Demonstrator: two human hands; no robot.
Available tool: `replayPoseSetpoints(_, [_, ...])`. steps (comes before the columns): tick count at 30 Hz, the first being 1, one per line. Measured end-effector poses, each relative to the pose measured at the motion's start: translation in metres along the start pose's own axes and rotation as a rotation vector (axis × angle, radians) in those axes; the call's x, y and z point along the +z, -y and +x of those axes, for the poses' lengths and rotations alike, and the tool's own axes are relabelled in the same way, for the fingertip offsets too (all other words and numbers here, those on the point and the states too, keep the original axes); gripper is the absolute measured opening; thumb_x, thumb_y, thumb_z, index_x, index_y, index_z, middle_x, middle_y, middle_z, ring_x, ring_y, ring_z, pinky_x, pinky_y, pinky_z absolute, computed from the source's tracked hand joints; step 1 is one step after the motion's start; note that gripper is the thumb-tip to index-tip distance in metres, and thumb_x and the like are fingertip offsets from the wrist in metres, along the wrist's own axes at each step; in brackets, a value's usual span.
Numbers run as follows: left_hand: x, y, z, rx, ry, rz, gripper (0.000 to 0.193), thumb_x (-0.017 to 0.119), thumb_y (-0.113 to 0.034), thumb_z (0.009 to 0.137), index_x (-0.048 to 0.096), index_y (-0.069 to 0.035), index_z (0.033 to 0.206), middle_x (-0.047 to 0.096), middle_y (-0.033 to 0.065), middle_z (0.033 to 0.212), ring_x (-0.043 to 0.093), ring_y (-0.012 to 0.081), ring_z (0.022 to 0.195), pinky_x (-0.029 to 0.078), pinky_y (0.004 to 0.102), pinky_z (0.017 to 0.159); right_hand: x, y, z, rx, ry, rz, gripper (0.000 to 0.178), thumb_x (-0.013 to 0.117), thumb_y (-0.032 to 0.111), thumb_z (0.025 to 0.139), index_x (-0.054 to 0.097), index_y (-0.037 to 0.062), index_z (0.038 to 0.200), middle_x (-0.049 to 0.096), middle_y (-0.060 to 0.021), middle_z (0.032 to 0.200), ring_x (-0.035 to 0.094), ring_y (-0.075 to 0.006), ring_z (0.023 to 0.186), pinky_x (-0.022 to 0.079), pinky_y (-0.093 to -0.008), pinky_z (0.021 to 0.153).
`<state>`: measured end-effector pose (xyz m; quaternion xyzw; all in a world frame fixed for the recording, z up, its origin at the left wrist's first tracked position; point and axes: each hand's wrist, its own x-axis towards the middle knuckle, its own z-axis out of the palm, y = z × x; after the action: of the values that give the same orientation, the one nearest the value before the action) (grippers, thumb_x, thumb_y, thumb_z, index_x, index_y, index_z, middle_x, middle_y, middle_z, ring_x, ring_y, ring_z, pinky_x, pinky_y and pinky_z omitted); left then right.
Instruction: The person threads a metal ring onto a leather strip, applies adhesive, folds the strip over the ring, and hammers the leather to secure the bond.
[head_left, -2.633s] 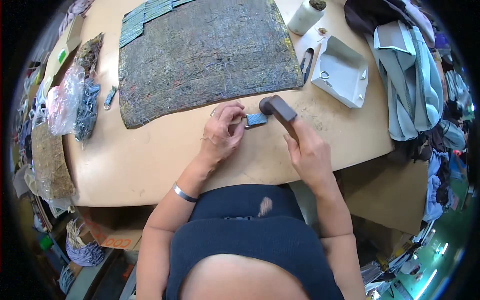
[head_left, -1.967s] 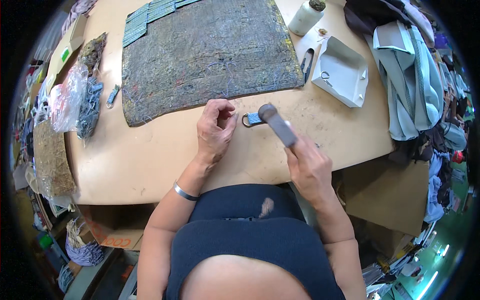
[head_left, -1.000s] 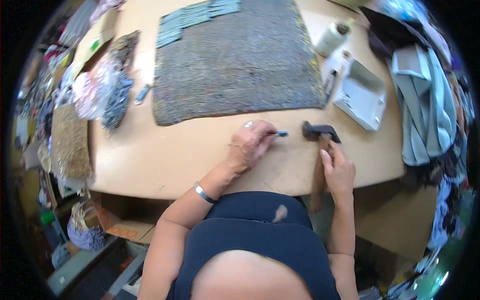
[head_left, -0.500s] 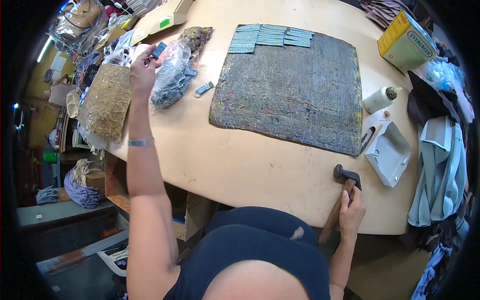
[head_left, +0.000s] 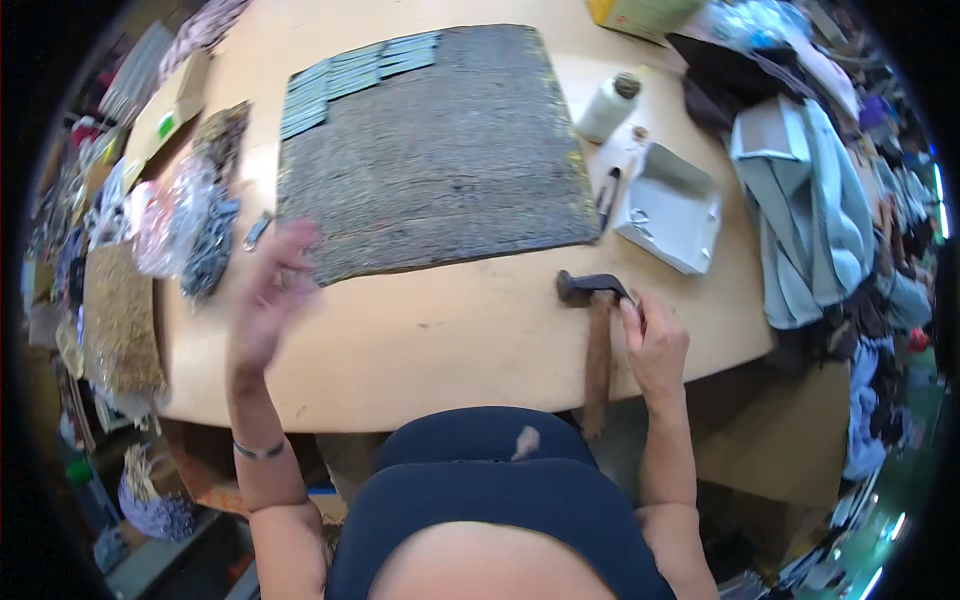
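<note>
My left hand (head_left: 272, 295), smeared by motion, is raised over the table beside the near left corner of a rough dark mat (head_left: 430, 160). Whether its fingers hold anything cannot be made out. With thumb and fingers closed, my right hand (head_left: 658, 340) grips the thin curved end of a hammer's dark head; the wooden-handled hammer (head_left: 598, 350) lies over the table's front edge. Rows of teal patterned strips (head_left: 355, 72) lie along the mat's far left edge. A small teal strap with a metal ring (head_left: 257, 231) sits left of the mat, by a clear bag of blue-grey pieces (head_left: 207, 245).
Right of the mat stand a white bottle (head_left: 608, 108) and an open white box (head_left: 670, 210) with small metal pieces. A dark slim tool (head_left: 609, 195) lies between mat and box. Pale blue fabric pieces (head_left: 800, 210) hang at the right edge. A brown fibrous slab (head_left: 122, 315) lies far left.
My left hand has come from the bag, where it held a teal piece, toward the mat's near corner. My right hand has shifted to the end of the hammer head. The view has turned right.
</note>
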<state>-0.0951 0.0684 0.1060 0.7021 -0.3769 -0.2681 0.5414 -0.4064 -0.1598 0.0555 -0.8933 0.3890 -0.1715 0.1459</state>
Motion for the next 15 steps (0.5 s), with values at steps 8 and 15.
replayPoseSetpoints(8, [0.086, -0.013, -0.003, -0.096, 0.619, 0.392, 0.038, 0.058, -0.007, 0.075, 0.051, -0.011, 0.111, 0.055, 0.0093, 0.086, 0.054, 0.0227, 0.078, 0.043, 0.0335, 0.071, -0.003, -0.046, 0.088, -0.022, -0.025, 0.142, 0.022, 0.057, 0.005, 0.072, 0.055, 0.0019, 0.095, 0.056, -0.0126, 0.086, 0.055, -0.0270, 0.073, 0.044, -0.0346, 0.066])
replayPoseSetpoints(15, [0.087, 0.000, 0.021, 0.390, 0.439, 0.448, 0.029, 0.059, -0.008, 0.073, 0.054, -0.009, 0.102, 0.053, 0.0099, 0.069, 0.053, 0.0252, 0.064, 0.044, 0.0333, 0.060, 0.024, -0.060, 0.122, -0.025, 0.318, 0.169, 0.024, 0.059, 0.000, 0.065, 0.054, 0.0009, 0.088, 0.052, -0.0130, 0.084, 0.053, -0.0286, 0.080, 0.042, -0.0351, 0.068])
